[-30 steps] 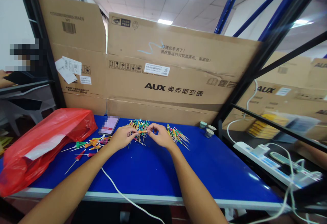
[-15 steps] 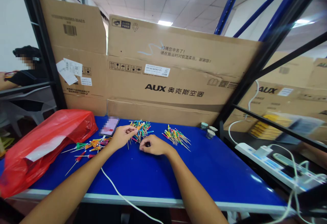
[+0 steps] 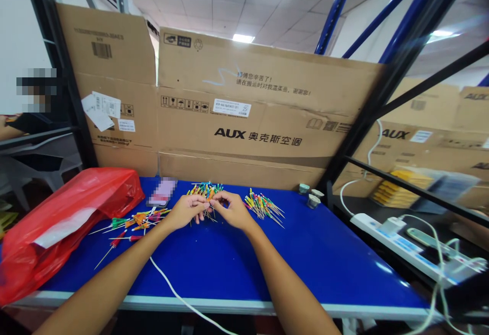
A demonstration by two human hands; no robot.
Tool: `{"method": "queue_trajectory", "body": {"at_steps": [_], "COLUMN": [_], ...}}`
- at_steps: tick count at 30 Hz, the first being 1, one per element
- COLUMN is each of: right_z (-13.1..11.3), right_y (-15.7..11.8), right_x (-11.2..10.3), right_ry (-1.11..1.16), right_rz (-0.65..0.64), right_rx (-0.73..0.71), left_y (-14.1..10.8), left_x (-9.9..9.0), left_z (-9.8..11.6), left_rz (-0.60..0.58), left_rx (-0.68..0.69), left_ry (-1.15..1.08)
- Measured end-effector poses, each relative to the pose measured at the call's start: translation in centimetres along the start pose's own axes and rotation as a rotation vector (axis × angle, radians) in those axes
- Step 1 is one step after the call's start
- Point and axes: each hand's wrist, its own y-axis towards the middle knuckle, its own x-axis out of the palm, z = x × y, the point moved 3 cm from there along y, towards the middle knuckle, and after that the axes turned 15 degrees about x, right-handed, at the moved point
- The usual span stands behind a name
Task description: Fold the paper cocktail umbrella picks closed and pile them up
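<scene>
Blue table is stretching across the lower frame, with a white cable lying over its near part. The left hand and right hand are meeting at centre, directly over a heap of coloured pins. The fingers of both hands are curled and drawn narrow, closing in on the pins at the heap's near side; whether they are holding one cannot be told. A second heap of pins is lying just right of the hands, while loose pins are spreading left, apparently kept apart from both heaps. Farther off, a red plastic bag is slumping at the left end of the table near a phone with a blurred screen, and small cups are standing toward the far right edge. Cardboard boxes are standing upright behind the table, closing off its back edge.
</scene>
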Motion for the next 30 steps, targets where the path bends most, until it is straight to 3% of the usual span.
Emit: {"method": "queue_trajectory", "body": {"at_steps": [13,30], "right_z": [0.8,1.1], "right_y": [0.2,0.4], "right_x": [-0.4,0.1], "right_ry": [-0.055,-0.018], "right_rz": [0.070,0.083], "right_rx": [-0.007,0.014], "left_y": [0.2,0.1], "left_x": [-1.1,-0.1], "left_z": [-1.0,-1.1], "left_rz": [0.073,-0.029], "left_rx": [-0.028,-0.023], "left_ry": [0.083,-0.065]}}
